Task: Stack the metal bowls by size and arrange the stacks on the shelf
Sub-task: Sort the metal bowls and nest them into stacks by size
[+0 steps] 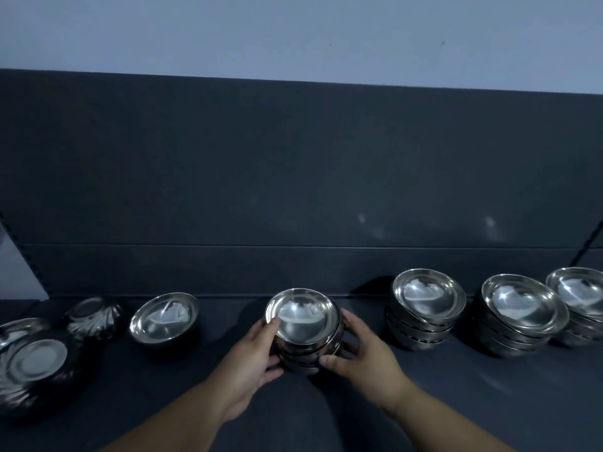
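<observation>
While clasped, bowl stack (305, 324) between hands.

A dark back panel (293, 164) stands upright along the far side, with one thin horizontal seam (228, 245) across it. Above the panel is a pale bluish wall (293, 34) with two small dark specks.

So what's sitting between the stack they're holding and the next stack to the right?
Nothing: in the head view, only bare dark shelf separates the held stack from the neighbouring stack.
</observation>
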`<state>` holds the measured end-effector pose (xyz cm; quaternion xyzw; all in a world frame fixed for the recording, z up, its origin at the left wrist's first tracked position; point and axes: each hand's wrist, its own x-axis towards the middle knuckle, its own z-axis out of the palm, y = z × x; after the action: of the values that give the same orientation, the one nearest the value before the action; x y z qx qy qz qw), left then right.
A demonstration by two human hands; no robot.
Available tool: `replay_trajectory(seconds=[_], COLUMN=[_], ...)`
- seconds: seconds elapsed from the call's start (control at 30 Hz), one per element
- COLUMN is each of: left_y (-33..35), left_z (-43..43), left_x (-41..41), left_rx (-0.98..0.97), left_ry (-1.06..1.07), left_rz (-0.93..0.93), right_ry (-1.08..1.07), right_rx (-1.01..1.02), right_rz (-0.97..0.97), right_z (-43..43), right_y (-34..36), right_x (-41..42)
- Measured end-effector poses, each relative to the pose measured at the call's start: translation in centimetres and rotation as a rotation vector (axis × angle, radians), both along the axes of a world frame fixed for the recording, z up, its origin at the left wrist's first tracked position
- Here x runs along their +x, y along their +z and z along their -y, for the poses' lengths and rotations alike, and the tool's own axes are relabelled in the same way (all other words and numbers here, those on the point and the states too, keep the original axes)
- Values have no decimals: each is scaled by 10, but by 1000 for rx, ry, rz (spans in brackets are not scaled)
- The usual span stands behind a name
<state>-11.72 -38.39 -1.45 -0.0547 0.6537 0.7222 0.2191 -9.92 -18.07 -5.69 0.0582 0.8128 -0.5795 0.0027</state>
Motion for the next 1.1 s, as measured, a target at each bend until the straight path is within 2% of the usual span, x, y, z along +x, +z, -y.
replay_trajectory(seconds=[0.1,0.33,0.43,0.5,0.6,0.7,0.77,0.87,1.1], left_y=[-3,-15,-19,-20,-23,-23,-24,-24,-18], left_z=[-17,-42,-43,-41,-33,-13,3,33,125], left_x=[-6,-17,-20,-17,-8,4,10,20,38], left_rx=[18,20,-11,-73,-310,-669,-824,-974,-1142], left_ry=[-14,12,20,43,127,137,118,107,261], left_rz=[3,-24,-28,-29,-115,-280,-316,-366,-448], right_ry=[-23,-45,-35,-27,54,174,237,331,413], right_rx=[-47,42,131,210,397,519,531,509,470], right_rz=[6,-12,-5,69,175,146,116,84,-2], right_z=[-14,-30,-34,-34,-31,-21,-9,17,103], right_y=[4,7,6,3,2,4,5,9,18], right_x=[-1,-8,-5,0,10,15,15,15,-5])
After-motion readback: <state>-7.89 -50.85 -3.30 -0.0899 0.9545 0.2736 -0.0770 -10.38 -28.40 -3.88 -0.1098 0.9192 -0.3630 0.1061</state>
